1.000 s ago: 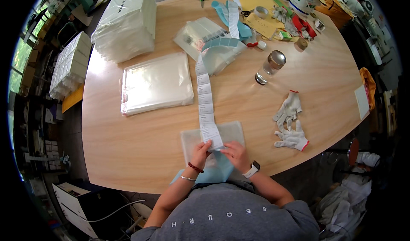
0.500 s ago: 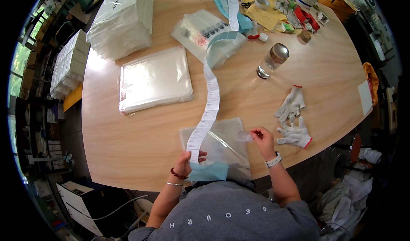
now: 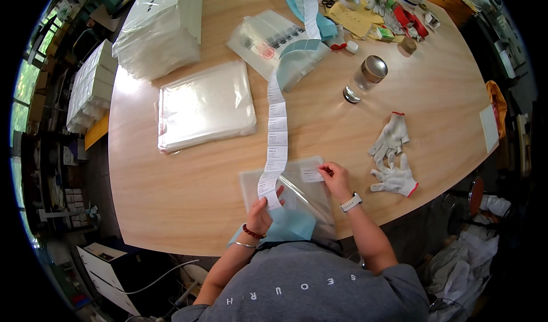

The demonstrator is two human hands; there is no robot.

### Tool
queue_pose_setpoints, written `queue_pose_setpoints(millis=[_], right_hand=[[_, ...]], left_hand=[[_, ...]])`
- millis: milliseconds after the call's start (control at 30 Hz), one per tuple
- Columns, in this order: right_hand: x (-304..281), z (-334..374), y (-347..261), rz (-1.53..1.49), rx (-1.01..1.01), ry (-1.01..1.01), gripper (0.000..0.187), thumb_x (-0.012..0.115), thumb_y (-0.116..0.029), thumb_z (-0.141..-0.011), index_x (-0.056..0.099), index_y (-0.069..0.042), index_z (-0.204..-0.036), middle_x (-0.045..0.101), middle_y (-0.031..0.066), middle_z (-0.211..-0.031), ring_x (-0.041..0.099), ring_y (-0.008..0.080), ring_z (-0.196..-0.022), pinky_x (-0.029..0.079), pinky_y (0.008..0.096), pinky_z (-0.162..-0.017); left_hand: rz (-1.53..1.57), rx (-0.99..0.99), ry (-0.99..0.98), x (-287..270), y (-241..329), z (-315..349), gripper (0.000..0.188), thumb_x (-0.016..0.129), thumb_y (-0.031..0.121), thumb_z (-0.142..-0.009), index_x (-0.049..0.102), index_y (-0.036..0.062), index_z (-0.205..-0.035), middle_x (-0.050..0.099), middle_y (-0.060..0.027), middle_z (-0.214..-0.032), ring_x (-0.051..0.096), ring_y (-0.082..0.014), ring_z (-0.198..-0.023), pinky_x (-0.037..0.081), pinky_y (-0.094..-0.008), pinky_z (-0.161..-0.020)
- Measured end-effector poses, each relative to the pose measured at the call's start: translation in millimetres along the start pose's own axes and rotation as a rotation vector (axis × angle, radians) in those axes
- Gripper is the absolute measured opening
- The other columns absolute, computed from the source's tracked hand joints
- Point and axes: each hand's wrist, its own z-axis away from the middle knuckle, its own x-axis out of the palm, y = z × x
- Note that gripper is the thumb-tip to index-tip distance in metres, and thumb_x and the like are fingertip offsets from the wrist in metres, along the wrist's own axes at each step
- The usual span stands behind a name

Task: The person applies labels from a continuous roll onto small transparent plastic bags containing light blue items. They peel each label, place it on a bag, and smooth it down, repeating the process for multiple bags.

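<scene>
Head cam: wood-grain counter [image 3: 182, 199] is filling mid-view, w/ flat stack of clear bags [image 3: 206, 108] & tall wrapped pile [image 3: 162, 28] sitting on its L side, glass bottle [image 3: 366, 79] & white gloves [image 3: 394, 176] lying toward R. L hand [image 3: 261, 213] is pinching nr end of long label strip [image 3: 277, 136] running fwd across counter; R hand [image 3: 335, 180], apart from L, is gripping single label [image 3: 311, 175] at upper R corner of clear bag [image 3: 315, 195] lying by nr edge. Rm around is showing windows [image 3: 25, 85] far L, white cabinet [image 3: 105, 279] lower L, heaped white plastic [image 3: 462, 276] lower R.
</scene>
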Motion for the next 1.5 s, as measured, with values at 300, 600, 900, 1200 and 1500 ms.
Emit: queue_pose_setpoints(millis=[300, 600, 900, 1200, 1500], right_hand=[[15, -3, 5, 0.085, -0.058, -0.003, 0.010, 0.061, -0.007, -0.072, 0.059, -0.001, -0.080, 0.058, 0.0099, -0.072, 0.056, 0.0200, -0.060, 0.045, 0.0278, -0.055], [13, -10, -13, 0.540, -0.204, 0.101, 0.049, 0.072, -0.018, -0.060, 0.049, -0.007, -0.102, 0.050, 0.0093, -0.096, 0.049, 0.0266, -0.090, 0.042, 0.0354, -0.073], [-7, -34, 2, 0.281, -0.135, -0.193, 0.013, 0.065, -0.012, -0.067, 0.058, -0.003, -0.073, 0.053, 0.0085, -0.073, 0.054, 0.0226, -0.067, 0.045, 0.0320, -0.059], [-8, -9, -37, 0.294, -0.486, 0.038, 0.008, 0.061, -0.012, -0.073, 0.060, -0.005, -0.076, 0.056, 0.0071, -0.076, 0.054, 0.0220, -0.067, 0.044, 0.0323, -0.061], [19, 43, -24, -0.251, 0.073, -0.544, 0.009, 0.057, -0.010, -0.079, 0.053, -0.003, -0.084, 0.057, 0.0116, -0.073, 0.051, 0.0145, -0.064, 0.042, 0.0250, -0.060]], left_hand=[[-0.080, -0.070, -0.032, -8, -2, 0, 0.064, 0.056, 0.032, -0.078, 0.028, 0.0067, -0.130, 0.028, -0.0045, -0.135, 0.025, -0.0217, -0.125, 0.030, -0.0387, -0.096], [-0.046, -0.042, 0.028, -6, -4, 2, 0.046, 0.051, 0.024, -0.082, 0.041, -0.0005, -0.120, 0.046, -0.0098, -0.121, 0.049, -0.0175, -0.102, 0.039, -0.0311, -0.088], [-0.140, -0.063, -0.016, -8, -1, 0, 0.055, 0.052, 0.029, -0.081, 0.034, 0.0037, -0.126, 0.036, -0.0066, -0.130, 0.031, -0.0212, -0.122, 0.034, -0.0381, -0.092], [-0.199, -0.104, -0.013, -8, 4, 0, 0.045, 0.047, 0.025, -0.084, 0.040, -0.0011, -0.120, 0.045, -0.0107, -0.122, 0.040, -0.0215, -0.115, 0.037, -0.0347, -0.091], [-0.607, -0.237, 0.084, 7, 3, -25, 0.034, 0.051, 0.020, -0.085, 0.049, 0.0013, -0.113, 0.054, -0.0056, -0.107, 0.050, -0.0112, -0.094, 0.039, -0.0260, -0.083]])
